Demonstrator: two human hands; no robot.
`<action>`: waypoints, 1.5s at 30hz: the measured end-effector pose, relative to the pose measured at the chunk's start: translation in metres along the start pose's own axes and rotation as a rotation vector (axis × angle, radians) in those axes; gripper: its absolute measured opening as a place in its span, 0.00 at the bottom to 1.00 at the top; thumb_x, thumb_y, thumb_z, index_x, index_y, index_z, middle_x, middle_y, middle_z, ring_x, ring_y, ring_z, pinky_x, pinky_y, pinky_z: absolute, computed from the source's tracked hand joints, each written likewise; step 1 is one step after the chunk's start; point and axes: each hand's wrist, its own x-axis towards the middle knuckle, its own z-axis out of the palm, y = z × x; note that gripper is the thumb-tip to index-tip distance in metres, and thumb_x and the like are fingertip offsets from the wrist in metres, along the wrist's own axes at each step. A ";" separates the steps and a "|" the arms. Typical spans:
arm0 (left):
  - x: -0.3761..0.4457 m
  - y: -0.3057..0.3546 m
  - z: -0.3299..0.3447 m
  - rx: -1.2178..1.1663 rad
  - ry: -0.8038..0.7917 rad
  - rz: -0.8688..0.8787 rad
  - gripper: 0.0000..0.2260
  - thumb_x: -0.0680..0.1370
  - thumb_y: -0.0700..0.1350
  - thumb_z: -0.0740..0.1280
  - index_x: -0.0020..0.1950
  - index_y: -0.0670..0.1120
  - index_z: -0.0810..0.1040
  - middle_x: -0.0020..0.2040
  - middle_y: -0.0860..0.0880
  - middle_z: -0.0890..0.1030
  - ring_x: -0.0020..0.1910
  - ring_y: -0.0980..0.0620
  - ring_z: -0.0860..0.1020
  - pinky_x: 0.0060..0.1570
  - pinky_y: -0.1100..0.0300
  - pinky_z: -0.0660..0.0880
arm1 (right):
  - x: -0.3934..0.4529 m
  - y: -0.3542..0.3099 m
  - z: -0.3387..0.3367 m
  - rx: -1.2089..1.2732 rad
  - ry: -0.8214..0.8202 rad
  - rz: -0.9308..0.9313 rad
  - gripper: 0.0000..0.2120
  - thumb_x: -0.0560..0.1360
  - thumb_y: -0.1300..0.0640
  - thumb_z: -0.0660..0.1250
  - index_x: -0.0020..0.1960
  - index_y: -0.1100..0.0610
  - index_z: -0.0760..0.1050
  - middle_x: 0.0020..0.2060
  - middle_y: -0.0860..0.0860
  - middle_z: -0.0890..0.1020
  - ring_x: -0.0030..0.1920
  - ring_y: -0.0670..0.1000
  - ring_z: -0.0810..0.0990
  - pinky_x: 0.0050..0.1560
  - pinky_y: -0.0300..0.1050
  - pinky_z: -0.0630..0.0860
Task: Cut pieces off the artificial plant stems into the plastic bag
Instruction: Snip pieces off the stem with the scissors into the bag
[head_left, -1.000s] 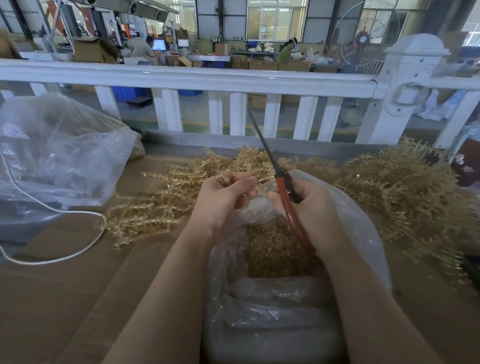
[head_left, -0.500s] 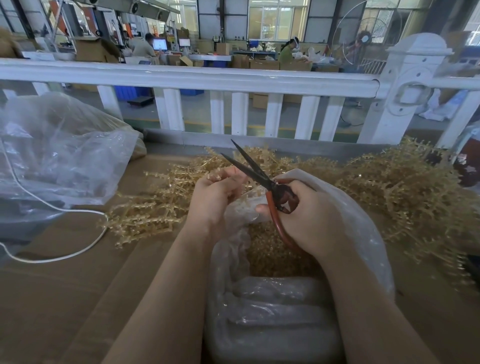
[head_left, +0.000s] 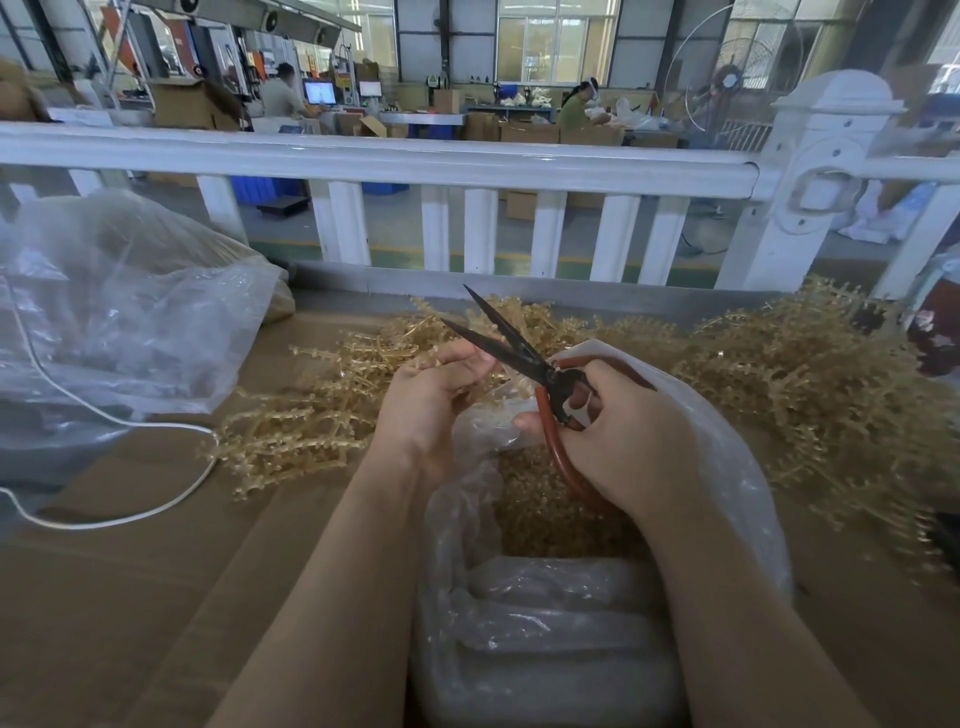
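1. The table (head_left: 130, 597), its top covered in brown cardboard, runs up to a white railing (head_left: 363, 156) along its far edge.
2. We see a large clear bag (head_left: 119, 322) slumped at the table's far left corner, with a white cord (head_left: 156, 499) looping in front of it.
3. The artificial plant stems (head_left: 810, 395) lie heaped along the far edge, thickest toward the far right corner; a smaller spread reaches left of the hands.
4. The plastic bag (head_left: 545, 623) stands open at the near edge, middle, with cut golden pieces (head_left: 545, 514) gathered inside.
5. Our right hand (head_left: 628, 441) has its fingers curled through the red handles of the scissors (head_left: 524, 358), whose dark blades are parted over the bag's mouth.
6. Our left hand (head_left: 431, 395) is curled, fingertips pinching a thin stem just beside the open blades; the stem itself is mostly hidden by the fingers.
7. We judge the stems light, springy and a little brittle, with beads that snag on their neighbours. It seems best to pinch a stem on the bare stalk, close to the cut, so it does not flex away.
8. We can read no brand, label or writing on anything here.
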 end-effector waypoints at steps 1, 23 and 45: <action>0.001 -0.001 0.000 0.013 -0.002 0.010 0.11 0.74 0.35 0.70 0.34 0.49 0.82 0.36 0.51 0.81 0.38 0.55 0.77 0.39 0.65 0.74 | 0.000 -0.001 -0.001 -0.002 0.018 -0.008 0.25 0.69 0.29 0.70 0.55 0.47 0.77 0.46 0.41 0.81 0.47 0.44 0.79 0.49 0.37 0.77; 0.001 0.000 -0.002 0.015 -0.128 -0.052 0.06 0.66 0.45 0.73 0.39 0.49 0.78 0.35 0.51 0.76 0.36 0.56 0.73 0.41 0.57 0.66 | 0.000 0.006 0.012 0.062 0.164 -0.065 0.40 0.65 0.17 0.50 0.47 0.50 0.81 0.38 0.39 0.81 0.35 0.41 0.76 0.39 0.25 0.68; 0.002 0.001 -0.003 -0.017 -0.034 -0.058 0.07 0.74 0.37 0.69 0.41 0.48 0.79 0.35 0.53 0.80 0.33 0.59 0.77 0.34 0.65 0.71 | 0.000 0.005 0.007 0.024 0.092 -0.058 0.36 0.64 0.20 0.56 0.49 0.49 0.81 0.41 0.41 0.84 0.40 0.42 0.78 0.44 0.33 0.75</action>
